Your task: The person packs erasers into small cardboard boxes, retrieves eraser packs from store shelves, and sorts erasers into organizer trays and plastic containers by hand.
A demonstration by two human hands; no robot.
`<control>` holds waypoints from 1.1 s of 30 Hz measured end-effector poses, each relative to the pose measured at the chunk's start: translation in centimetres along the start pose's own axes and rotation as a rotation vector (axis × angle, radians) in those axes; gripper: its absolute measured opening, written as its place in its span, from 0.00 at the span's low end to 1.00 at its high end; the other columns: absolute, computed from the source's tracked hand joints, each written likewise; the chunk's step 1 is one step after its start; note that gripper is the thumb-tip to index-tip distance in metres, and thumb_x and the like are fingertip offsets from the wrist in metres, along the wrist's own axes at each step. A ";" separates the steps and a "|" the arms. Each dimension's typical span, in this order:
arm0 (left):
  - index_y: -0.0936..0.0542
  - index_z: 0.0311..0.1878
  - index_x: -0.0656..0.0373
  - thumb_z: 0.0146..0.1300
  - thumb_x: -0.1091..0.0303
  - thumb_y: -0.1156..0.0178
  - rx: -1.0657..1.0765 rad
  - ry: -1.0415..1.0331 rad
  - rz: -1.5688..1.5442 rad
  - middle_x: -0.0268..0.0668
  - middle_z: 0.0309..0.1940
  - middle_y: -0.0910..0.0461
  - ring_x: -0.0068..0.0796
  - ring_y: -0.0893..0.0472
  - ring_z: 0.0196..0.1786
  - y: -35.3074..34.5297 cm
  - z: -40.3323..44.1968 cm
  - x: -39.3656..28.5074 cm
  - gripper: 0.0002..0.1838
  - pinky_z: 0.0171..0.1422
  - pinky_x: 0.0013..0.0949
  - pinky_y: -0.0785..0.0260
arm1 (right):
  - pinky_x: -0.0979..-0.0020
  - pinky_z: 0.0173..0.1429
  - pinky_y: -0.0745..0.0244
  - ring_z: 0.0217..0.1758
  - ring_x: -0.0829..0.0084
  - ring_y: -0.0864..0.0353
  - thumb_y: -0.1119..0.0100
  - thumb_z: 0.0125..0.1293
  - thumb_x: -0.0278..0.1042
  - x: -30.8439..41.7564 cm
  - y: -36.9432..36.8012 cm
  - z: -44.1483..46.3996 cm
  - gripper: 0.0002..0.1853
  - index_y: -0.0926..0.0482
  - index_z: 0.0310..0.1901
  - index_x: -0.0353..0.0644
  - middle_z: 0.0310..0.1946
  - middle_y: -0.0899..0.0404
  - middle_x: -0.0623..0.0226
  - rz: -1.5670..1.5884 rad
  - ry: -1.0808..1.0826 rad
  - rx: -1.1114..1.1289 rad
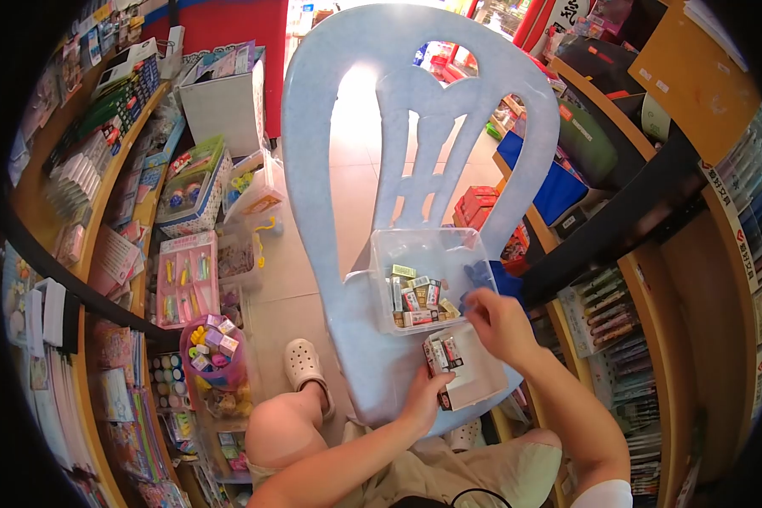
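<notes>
A clear plastic bin (pixel 383 254) stands on the seat of a light blue plastic chair (pixel 303 161). Several small boxed erasers (pixel 411 300), white, black, red and green, lie loose in it. Below the bin, a pale shallow box (pixel 483 377) rests at the seat's front. My left hand (pixel 422 400) grips a small open carton (pixel 437 360) against that box, with a few similar pieces showing inside. My right hand (pixel 501 328) hovers by the bin's lower right corner, fingers curled together; whatever they pinch, if anything, is hidden. Something dark blue (pixel 481 274) shows at the bin's right side.
Shelves of stationery line both sides, with notebooks at left and pens (pixel 614 313) at right. On the left floor stand a pink basket (pixel 216 372) of small items and a pink tray (pixel 186 279). Red boxes (pixel 476 205) sit behind the chair. My knees flank the seat.
</notes>
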State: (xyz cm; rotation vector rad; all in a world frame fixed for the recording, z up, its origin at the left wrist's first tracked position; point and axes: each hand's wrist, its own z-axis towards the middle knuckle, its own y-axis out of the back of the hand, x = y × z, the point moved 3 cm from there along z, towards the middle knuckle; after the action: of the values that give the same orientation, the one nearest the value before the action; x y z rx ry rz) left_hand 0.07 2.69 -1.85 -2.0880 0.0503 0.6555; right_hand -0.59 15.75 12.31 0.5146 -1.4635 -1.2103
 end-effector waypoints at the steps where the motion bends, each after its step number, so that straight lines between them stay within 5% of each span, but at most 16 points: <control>1: 0.34 0.53 0.66 0.55 0.71 0.44 0.001 0.003 -0.003 0.41 0.46 0.27 0.29 0.26 0.47 -0.1 -0.1 -0.1 0.22 0.52 0.31 0.34 | 0.67 0.33 0.27 0.28 0.60 0.21 0.42 0.53 0.25 -0.6 -0.5 1.3 0.11 0.25 0.40 0.37 0.26 0.22 0.56 0.018 -0.017 0.011; 9: 0.34 0.52 0.66 0.55 0.71 0.45 0.001 0.054 0.039 0.41 0.45 0.26 0.28 0.27 0.46 0.5 0.0 -0.1 0.21 0.52 0.31 0.35 | 0.61 0.54 0.30 0.51 0.51 0.26 0.46 0.52 0.25 -7.8 -10.2 8.9 0.16 0.25 0.46 0.39 0.48 0.27 0.50 -0.327 -0.176 0.361; 12: 0.33 0.51 0.66 0.55 0.70 0.44 0.016 0.048 0.007 0.40 0.44 0.26 0.27 0.27 0.45 0.7 0.3 -0.2 0.21 0.52 0.31 0.35 | 0.60 0.54 0.30 0.48 0.49 0.26 0.45 0.51 0.24 -7.7 -10.6 9.1 0.17 0.24 0.45 0.38 0.47 0.28 0.49 -0.268 -0.112 0.360; 18: 0.33 0.51 0.66 0.55 0.70 0.44 0.018 0.033 -0.032 0.40 0.44 0.26 0.27 0.27 0.45 0.6 0.6 0.4 0.21 0.52 0.31 0.34 | 0.68 0.47 0.28 0.39 0.61 0.22 0.41 0.50 0.22 -5.4 -7.6 8.7 0.16 0.24 0.43 0.35 0.35 0.23 0.54 -0.075 -0.157 0.326; 24: 0.34 0.53 0.66 0.55 0.70 0.45 0.057 0.050 -0.055 0.41 0.46 0.26 0.29 0.25 0.47 0.5 0.6 0.2 0.22 0.52 0.32 0.33 | 0.74 0.33 0.28 0.26 0.76 0.25 0.46 0.55 0.17 -3.7 -1.2 5.3 0.07 0.26 0.37 0.31 0.29 0.25 0.65 0.556 -0.087 -0.135; 28: 0.34 0.55 0.64 0.56 0.68 0.48 0.083 0.011 -0.015 0.39 0.45 0.24 0.31 0.23 0.47 0.7 1.1 0.7 0.23 0.51 0.34 0.30 | 0.77 0.30 0.28 0.27 0.79 0.26 0.47 0.59 0.17 -2.8 0.9 0.4 0.05 0.29 0.37 0.33 0.26 0.26 0.68 0.874 -0.168 0.019; 30: 0.35 0.55 0.63 0.56 0.69 0.47 0.067 0.039 -0.012 0.39 0.46 0.26 0.30 0.25 0.48 0.4 0.7 0.4 0.23 0.52 0.33 0.32 | 0.76 0.30 0.29 0.27 0.80 0.26 0.46 0.58 0.17 -3.2 -0.1 -2.1 0.04 0.30 0.33 0.33 0.26 0.26 0.67 0.809 -0.228 0.128; 33: 0.35 0.54 0.65 0.55 0.70 0.45 0.032 0.038 -0.047 0.40 0.45 0.27 0.29 0.26 0.47 0.1 0.4 0.4 0.23 0.52 0.31 0.35 | 0.69 0.36 0.28 0.30 0.68 0.22 0.40 0.52 0.19 -2.5 -1.2 -4.0 0.10 0.28 0.36 0.35 0.28 0.25 0.60 0.146 -0.102 0.232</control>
State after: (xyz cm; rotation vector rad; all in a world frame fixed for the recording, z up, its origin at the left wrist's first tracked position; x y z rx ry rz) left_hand 0.18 2.99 -2.31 -2.0643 0.0327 0.5831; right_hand 3.41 15.85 9.56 0.4982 -1.7099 -0.9697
